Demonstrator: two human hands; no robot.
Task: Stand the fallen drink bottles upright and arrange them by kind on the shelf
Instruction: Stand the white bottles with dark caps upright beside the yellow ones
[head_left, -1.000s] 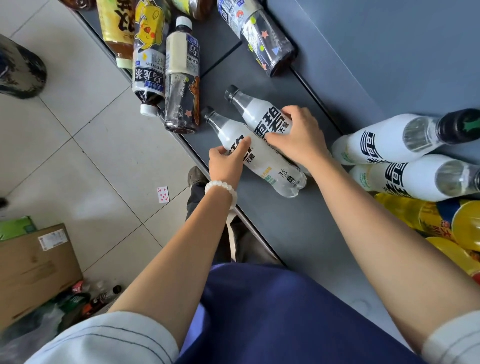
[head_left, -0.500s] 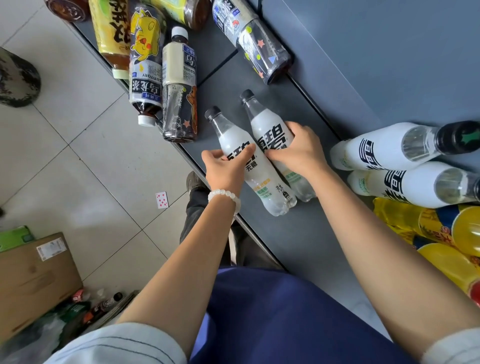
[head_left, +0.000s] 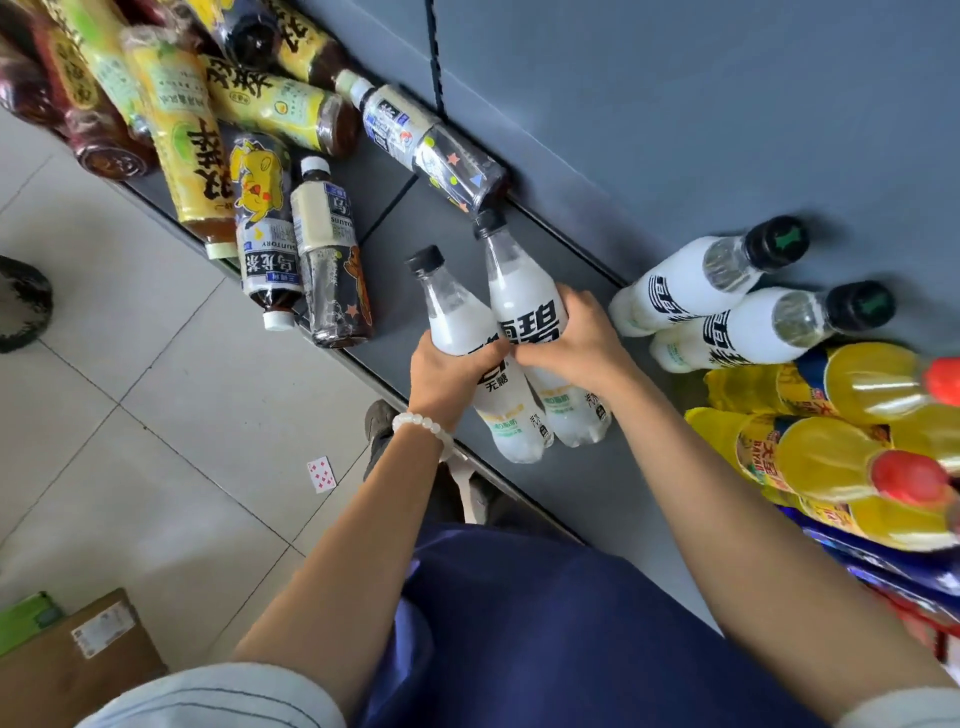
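With each white bottle (head_left: 524, 306) clasped in one curled grip, the fallen tea bottle (head_left: 332, 270) at nine o'clock could be knocked off the shelf (head_left: 597, 499).

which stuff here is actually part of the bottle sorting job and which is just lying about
Part of the job:
left hand and right hand, each gripping a white bottle
two standing white bottles
yellow soda bottles
fallen tea bottles
shelf

Just lying about:
playing card
cardboard box

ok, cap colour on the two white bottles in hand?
Black on both white bottles, clearest in the head view.
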